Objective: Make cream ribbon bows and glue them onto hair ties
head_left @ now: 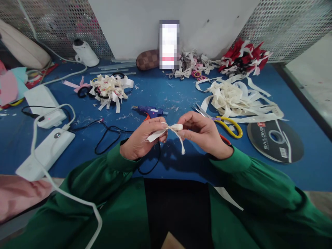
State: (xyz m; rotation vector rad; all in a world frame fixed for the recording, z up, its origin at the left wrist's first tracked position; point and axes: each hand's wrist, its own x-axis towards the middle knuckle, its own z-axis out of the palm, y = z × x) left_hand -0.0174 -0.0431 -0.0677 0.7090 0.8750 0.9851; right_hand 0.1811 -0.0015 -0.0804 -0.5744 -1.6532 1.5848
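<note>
A small cream ribbon bow (169, 128) is held above the blue table between both hands, with a thin ribbon end hanging from its middle. My left hand (145, 136) pinches the bow's left side, and a flat ribbon tail sticks out below the fingers. With thumb and forefinger, my right hand (203, 133) grips the loop on the right. Just behind the left hand lies a blue glue gun (151, 111) with an orange trigger. Yellow-handled scissors (229, 126) rest beside the right hand, their blades partly behind it.
Finished-looking cream bows (110, 88) are heaped at the left back. Loose cream ribbon (233, 95) and a black ribbon spool (275, 141) occupy the right. Red bows (245, 57) sit farther back. White power blocks (45, 152) and cables (112, 128) lie left. A blurred phone (169, 45) stands behind.
</note>
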